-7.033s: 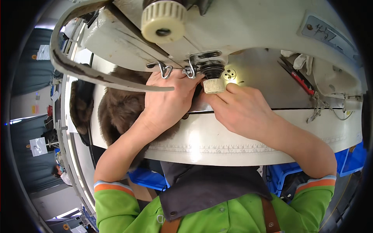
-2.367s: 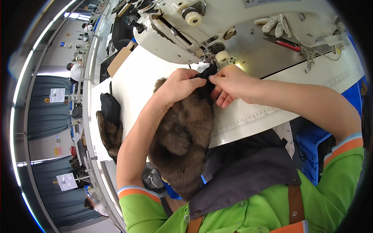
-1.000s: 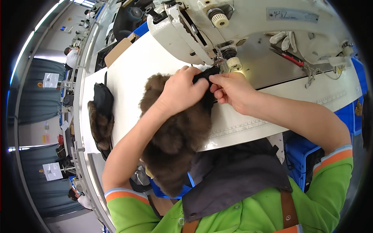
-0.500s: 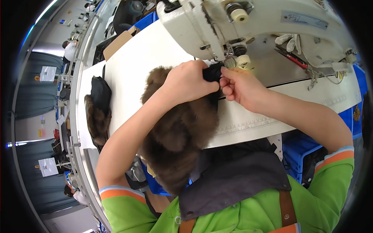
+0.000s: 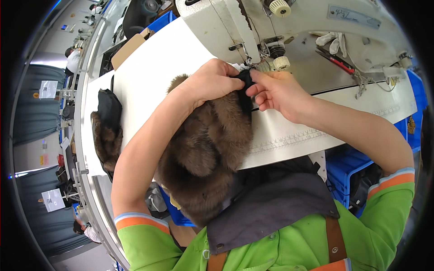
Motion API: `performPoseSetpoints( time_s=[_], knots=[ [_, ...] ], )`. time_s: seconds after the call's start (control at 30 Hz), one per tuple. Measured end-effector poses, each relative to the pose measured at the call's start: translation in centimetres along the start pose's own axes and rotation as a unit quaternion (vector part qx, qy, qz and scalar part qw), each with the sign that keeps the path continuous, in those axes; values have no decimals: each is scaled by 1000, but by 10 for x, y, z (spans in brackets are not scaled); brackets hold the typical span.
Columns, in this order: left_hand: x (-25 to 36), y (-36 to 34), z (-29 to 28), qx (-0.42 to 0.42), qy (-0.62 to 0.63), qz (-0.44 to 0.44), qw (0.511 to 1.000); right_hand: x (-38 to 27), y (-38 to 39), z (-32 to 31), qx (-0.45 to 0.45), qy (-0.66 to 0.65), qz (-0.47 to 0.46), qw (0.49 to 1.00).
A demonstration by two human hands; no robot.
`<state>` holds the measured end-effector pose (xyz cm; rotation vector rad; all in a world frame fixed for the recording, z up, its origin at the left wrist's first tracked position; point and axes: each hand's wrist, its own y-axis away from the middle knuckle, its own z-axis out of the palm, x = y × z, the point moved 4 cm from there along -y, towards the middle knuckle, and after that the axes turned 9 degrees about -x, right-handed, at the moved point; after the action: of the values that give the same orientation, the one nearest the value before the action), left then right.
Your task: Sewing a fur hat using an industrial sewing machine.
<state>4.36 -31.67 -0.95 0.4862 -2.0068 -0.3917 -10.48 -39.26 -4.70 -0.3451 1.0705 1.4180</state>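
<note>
a brown fur piece (image 5: 205, 153) is draped from the white surface (image 5: 153, 72) down over its near edge toward the person's lap, its dark fabric edge (image 5: 246, 86) brought up just beside the presser foot (image 5: 258, 67) of the white sewing machine (image 5: 289, 27). the left hand (image 5: 212, 83) is laid over the top of the fur, fingers curled and pressing it down. the right hand (image 5: 275, 90) is closed in a pinch on the dark fabric edge. red-handled snips (image 5: 337, 63) are seen on the machine bed, well apart. a second fur piece with black lining (image 5: 106, 128) is lying at the surface's left end.
</note>
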Motion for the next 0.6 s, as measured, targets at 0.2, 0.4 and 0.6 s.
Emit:
performPoseSetpoints(
  time_s=[0.2,0.4,0.6],
  knots=[
    [1,1,0,6,13,-7,1000,1,-4,2,-22,8,36,999],
    [11,9,0,117,-137,1,984,6,4,1,26,8,0,1000],
    [23,34,16,168,-228,105,953,-3,12,1,38,78,21,996]
  ],
)
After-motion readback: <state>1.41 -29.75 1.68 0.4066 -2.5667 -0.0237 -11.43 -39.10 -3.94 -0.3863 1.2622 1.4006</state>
